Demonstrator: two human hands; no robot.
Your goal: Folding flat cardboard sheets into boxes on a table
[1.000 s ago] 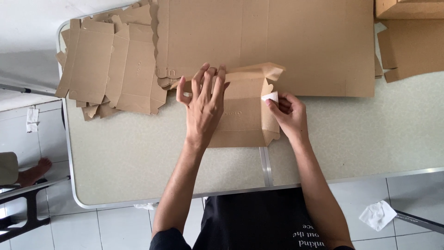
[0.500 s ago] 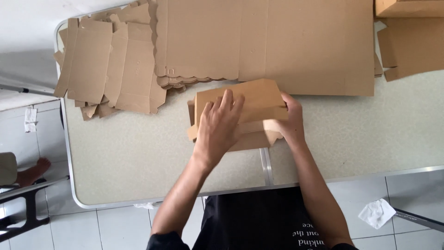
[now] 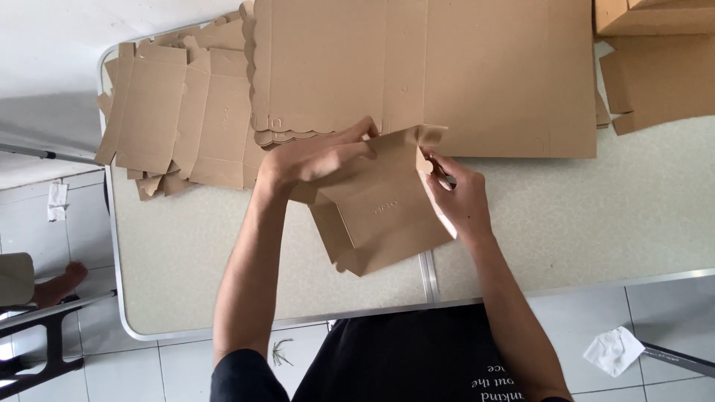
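Observation:
A partly folded brown cardboard box blank (image 3: 376, 212) is lifted and tilted over the pale tabletop (image 3: 581, 216), just in front of my body. My left hand (image 3: 316, 158) grips its upper left edge, fingers curled over the top. My right hand (image 3: 458, 197) pinches a small flap at the blank's upper right corner. Part of the blank's left side is hidden under my left hand and wrist.
A pile of flat die-cut cardboard blanks (image 3: 179, 119) lies at the table's far left. A stack of large cardboard sheets (image 3: 424, 71) covers the far middle, more cardboard pieces (image 3: 655, 67) at far right. Crumpled white paper (image 3: 614, 350) lies on the tiled floor. Another person's foot (image 3: 59, 283) shows at left.
The blank lay flat under both hands a second ago. Since then it has been folded, lifted off the table and tilted, and my hands have shifted to its upper edge.

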